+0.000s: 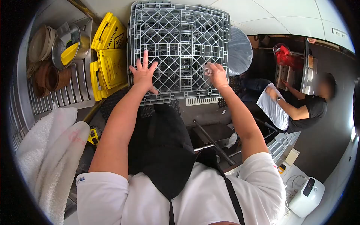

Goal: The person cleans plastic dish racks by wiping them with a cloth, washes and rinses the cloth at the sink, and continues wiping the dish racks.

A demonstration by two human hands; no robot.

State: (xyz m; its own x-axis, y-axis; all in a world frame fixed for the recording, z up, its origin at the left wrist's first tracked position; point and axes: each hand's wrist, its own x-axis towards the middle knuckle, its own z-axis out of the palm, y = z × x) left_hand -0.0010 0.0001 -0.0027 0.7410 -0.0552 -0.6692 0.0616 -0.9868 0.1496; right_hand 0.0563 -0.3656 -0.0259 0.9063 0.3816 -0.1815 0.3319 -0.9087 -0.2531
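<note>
A grey plastic lattice dish rack (186, 50), apparently on top of a stack, stands in front of me. My left hand (144, 77) lies on its left side with the fingers spread over the grid. Over the right side of the rack, my right hand (217, 74) is closed, its fingers bunched together. A small crumpled, whitish, shiny bit (207, 69) shows at those fingertips; I cannot make out what it is. Dark shapes show beneath the grid, too hidden to name.
Yellow caution signs (111, 67) lean left of the rack. Bowls (58, 78) sit on a metal shelf (77, 90), with white towels (52, 150) nearer me. A plastic-covered round thing (240, 50) stands right. Another person (305, 108) holds a white cloth (273, 107).
</note>
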